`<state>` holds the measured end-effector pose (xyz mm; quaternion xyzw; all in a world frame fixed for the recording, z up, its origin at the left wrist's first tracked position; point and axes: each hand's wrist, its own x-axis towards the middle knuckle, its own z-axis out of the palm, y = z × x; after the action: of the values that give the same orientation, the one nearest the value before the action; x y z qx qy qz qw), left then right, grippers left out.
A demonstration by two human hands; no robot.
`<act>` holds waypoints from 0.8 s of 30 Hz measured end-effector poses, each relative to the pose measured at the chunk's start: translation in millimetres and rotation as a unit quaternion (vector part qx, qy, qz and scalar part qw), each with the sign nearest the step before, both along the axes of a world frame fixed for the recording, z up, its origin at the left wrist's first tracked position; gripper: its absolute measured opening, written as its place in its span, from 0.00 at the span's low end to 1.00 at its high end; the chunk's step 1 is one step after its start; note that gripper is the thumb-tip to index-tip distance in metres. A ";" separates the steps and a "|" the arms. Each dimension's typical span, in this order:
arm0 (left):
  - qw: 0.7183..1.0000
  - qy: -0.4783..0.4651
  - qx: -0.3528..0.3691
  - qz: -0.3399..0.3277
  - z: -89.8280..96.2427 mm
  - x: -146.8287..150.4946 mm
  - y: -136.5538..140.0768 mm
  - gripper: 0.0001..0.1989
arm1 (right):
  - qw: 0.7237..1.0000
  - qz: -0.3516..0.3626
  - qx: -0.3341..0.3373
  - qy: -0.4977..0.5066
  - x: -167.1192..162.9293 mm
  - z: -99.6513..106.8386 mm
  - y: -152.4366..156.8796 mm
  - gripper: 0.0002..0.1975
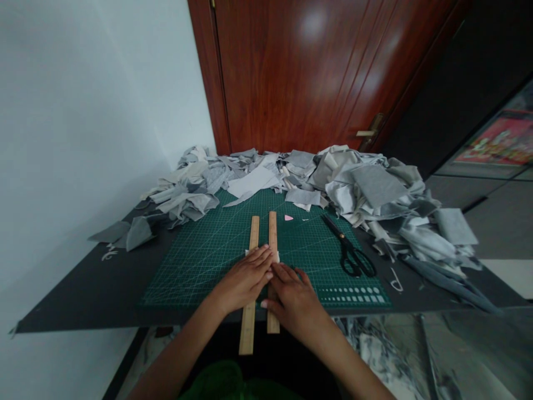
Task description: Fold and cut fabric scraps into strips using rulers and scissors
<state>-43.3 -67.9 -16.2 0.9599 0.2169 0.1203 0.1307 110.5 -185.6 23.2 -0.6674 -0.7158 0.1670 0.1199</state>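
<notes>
Two wooden rulers lie side by side on a green cutting mat (pixel 195 261), the left ruler (pixel 247 328) and the right ruler (pixel 272 228). Their near ends stick out past the table's front edge. A small white piece of fabric (pixel 247 252) shows beneath the rulers, mostly covered. My left hand (pixel 245 278) lies flat across both rulers, its fingers stretched out and pressing on them. Around the right ruler, my right hand (pixel 295 300) has its thumb at the left edge and its fingers over the top. The fingertips of both hands meet there.
Black scissors (pixel 350 250) lie on the mat at the right. Heaps of grey and white fabric scraps (pixel 375 186) line the back and both sides of the table. A small pink piece (pixel 288 218) sits beyond the rulers. Behind stands a brown door (pixel 291 72).
</notes>
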 end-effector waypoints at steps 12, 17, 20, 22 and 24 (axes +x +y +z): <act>1.000 0.005 0.010 -0.002 -2.9 0.7 0.5 0.25 | 0.997 0.013 -0.079 0.018 7.1 22.9 -4.2 0.37; 1.000 -0.008 0.017 0.002 -0.8 1.3 -0.9 0.27 | 0.994 0.024 -0.109 0.010 11.4 33.7 -18.2 0.39; 1.000 -0.004 0.024 -0.005 -2.1 0.6 -0.3 0.29 | 0.993 0.019 -0.120 0.008 11.0 37.0 -24.7 0.42; 0.999 0.002 0.029 -0.014 -2.7 0.2 0.5 0.29 | 0.993 0.019 -0.119 0.008 10.5 37.8 -26.6 0.42; 0.999 0.004 0.033 -0.017 -2.5 0.0 1.0 0.29 | 0.993 0.020 -0.114 0.003 10.2 38.1 -27.0 0.41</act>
<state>-43.4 -67.0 -18.7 0.9677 0.1972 0.1209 0.0999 120.7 -212.5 61.3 -0.6615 -0.7050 0.2523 0.0418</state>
